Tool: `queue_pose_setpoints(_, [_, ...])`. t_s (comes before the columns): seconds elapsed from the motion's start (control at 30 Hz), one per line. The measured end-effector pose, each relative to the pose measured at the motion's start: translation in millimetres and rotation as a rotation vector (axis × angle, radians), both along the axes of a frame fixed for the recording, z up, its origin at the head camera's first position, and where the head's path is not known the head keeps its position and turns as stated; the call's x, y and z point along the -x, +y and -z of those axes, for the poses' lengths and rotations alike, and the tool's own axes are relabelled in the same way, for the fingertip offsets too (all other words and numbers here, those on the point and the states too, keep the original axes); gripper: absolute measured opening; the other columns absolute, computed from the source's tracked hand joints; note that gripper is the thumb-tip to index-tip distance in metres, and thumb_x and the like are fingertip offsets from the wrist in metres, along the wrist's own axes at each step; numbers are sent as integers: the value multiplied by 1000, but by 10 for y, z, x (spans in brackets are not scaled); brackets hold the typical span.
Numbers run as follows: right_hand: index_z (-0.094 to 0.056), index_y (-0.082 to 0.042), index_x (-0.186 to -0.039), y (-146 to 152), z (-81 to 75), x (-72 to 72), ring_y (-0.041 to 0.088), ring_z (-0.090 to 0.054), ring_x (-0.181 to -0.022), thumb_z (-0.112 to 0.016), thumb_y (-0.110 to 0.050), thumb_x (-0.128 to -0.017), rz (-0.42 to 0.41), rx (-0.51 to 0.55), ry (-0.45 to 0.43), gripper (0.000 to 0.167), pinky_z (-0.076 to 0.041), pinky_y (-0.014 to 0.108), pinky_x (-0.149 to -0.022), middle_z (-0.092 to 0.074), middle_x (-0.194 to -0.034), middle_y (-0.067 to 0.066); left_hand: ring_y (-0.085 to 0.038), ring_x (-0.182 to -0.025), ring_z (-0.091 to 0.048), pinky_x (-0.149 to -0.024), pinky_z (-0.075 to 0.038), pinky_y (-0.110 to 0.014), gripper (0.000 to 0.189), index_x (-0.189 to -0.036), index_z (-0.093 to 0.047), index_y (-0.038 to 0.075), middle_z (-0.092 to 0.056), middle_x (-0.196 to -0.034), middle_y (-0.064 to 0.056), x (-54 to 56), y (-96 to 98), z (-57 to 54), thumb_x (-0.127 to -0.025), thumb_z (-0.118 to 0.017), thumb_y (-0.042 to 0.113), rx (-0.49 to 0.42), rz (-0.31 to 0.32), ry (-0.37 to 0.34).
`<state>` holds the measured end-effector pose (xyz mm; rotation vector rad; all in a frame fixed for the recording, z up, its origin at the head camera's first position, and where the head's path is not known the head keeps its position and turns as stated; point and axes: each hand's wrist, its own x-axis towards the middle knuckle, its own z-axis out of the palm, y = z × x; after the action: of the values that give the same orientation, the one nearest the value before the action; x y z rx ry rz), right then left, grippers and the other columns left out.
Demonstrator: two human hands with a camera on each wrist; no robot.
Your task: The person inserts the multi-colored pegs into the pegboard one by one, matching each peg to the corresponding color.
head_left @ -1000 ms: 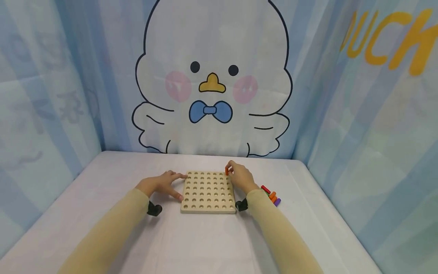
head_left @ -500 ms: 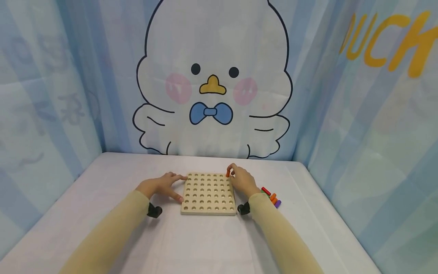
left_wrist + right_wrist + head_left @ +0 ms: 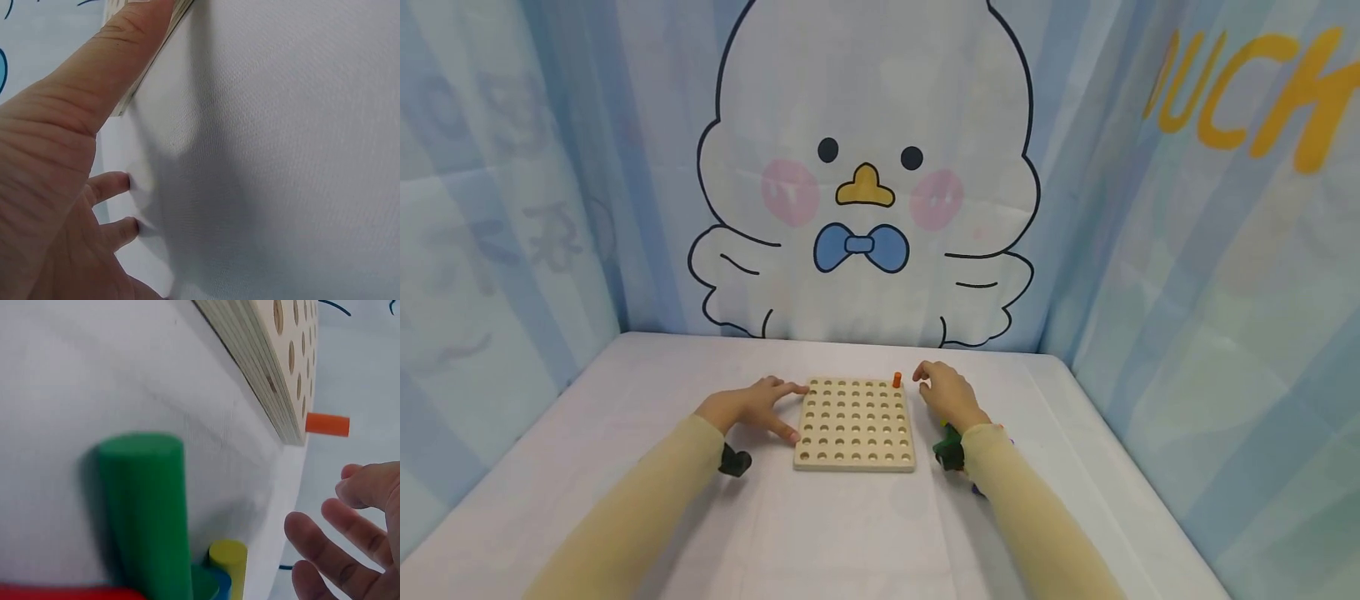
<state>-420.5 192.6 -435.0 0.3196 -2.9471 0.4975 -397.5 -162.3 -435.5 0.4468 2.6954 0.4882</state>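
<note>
A square wooden pegboard (image 3: 854,423) with rows of round holes lies on the table. One orange peg (image 3: 897,380) stands upright in its far right corner hole. My left hand (image 3: 751,407) rests at the board's left side, thumb and a finger spread and touching its edge. To the right of the board hovers my right hand (image 3: 950,395), apart from the peg, its fingers loosely bent around nothing. The right wrist view shows the same orange peg (image 3: 327,424) in the board, with a green peg (image 3: 145,512) and a yellow peg (image 3: 229,562) lying nearer the wrist.
A red peg (image 3: 69,594) and a partly hidden blue one (image 3: 221,582) lie in the same pile, mostly covered by the right sleeve in the head view. White cloth covers the table (image 3: 850,533). A curtain (image 3: 865,300) with a printed duck hangs behind.
My right hand has let go of the orange peg, which now stands in the corner hole, and has drawn back to the right. The left hand has stayed at the board's edge.
</note>
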Motion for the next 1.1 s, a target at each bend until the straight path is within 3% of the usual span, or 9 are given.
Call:
queue_pose_setpoints(0.27, [-71, -13, -106, 214, -54, -2, 20, -61, -83, -66, -15, -100, 49, -20, -42, 9, -55, 40, -79, -71, -106, 6, -52, -153, -22, -115, -24, -77, 105, -161, -36, 27, -22, -166, -28, 12, 9, -25, -76, -84, 63, 8, 5, 3])
queue_pose_setpoints(0.6, [-69, -11, -101, 466, -184, -107, 21, -59, -77, -67, -20, -97, 105, -71, -125, 10, -53, 36, -73, -68, -92, 5, -51, -152, -23, -114, -25, -78, 104, -161, -37, 26, -24, -165, -28, -2, 20, -27, -76, -85, 62, -3, 5, -1])
queue_pose_setpoints(0.9, [-73, 1, -109, 689, -375, -262, 27, -63, -81, -75, -25, -92, 308, -243, -322, 32, -59, 43, -76, -71, -97, 13, -52, -153, -20, -113, -24, -79, 102, -161, -37, 25, -22, -166, -29, -20, 4, -40, -78, -84, 62, 13, 26, 4])
queue_pose_setpoints(1.1, [-75, 2, -104, 762, -411, -322, 28, -61, -82, -73, -14, -91, 382, -293, -421, 20, -60, 43, -78, -69, -95, 14, -52, -153, -20, -113, -23, -80, 103, -161, -37, 25, -22, -166, -30, -30, 2, -30, -77, -84, 63, 11, 21, -1])
